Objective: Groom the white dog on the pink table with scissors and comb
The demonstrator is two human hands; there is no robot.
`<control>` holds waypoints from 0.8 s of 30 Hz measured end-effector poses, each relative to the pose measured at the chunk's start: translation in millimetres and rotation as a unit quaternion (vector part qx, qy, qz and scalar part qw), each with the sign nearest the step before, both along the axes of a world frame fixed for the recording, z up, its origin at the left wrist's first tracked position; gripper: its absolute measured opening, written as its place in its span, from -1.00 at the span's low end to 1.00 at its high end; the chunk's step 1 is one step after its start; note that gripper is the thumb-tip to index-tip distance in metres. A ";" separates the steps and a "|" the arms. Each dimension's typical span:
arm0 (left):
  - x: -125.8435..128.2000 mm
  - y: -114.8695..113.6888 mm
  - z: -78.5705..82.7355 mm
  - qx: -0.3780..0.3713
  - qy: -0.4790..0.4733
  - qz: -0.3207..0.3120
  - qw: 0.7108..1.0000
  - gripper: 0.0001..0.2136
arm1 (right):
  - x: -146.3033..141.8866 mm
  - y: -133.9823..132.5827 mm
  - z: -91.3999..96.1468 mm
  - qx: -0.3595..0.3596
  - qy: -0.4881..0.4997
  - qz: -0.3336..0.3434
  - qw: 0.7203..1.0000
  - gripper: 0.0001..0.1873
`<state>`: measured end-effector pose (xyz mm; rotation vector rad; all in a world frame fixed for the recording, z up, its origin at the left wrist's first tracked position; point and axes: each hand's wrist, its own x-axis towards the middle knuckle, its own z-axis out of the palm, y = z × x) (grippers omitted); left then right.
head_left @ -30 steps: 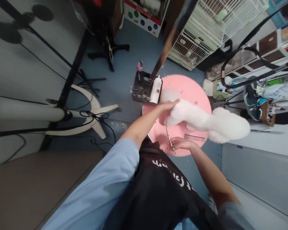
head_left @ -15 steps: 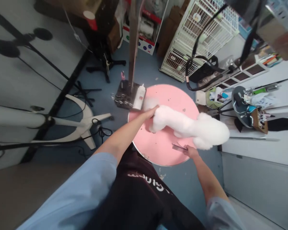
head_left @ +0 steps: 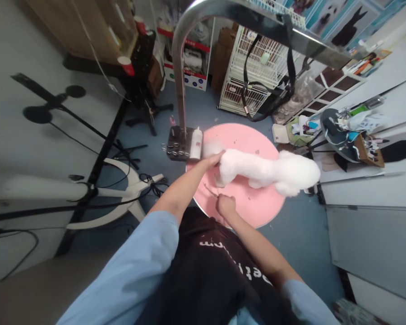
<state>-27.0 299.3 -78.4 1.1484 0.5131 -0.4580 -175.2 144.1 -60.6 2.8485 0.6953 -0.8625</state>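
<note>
A white fluffy dog stands on a round pink table, its head toward the right and its rump toward the left. My left hand is closed at the dog's rump around the base of its pale, blurred tail; some fingers are hidden. My right hand is closed on the handles of a pair of scissors. The slim blades point up and left, near the dog's hind leg and apart from my left hand.
At the table's left edge, a black tool holder and a white bottle stand by a metal post. A black strap loop hangs from its overhead arm. White cages stand behind; a tool-laden stand is at right.
My right hand has moved left with the scissors, from under the dog's front end to near its hind leg. My left hand stays at the rump. The camera view has shifted.
</note>
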 end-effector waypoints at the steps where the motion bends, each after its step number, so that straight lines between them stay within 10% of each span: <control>1: 1.3 -0.9 -0.7 -0.006 0.001 -0.005 1.000 -0.55 | -4.6 4.0 1.5 -0.001 0.011 0.003 1.000 -0.75; 24: 9.0 -7.1 -2.1 -0.065 -0.002 -0.031 0.997 -0.61 | -19.6 5.8 -14.6 0.009 0.040 -0.078 0.996 -0.70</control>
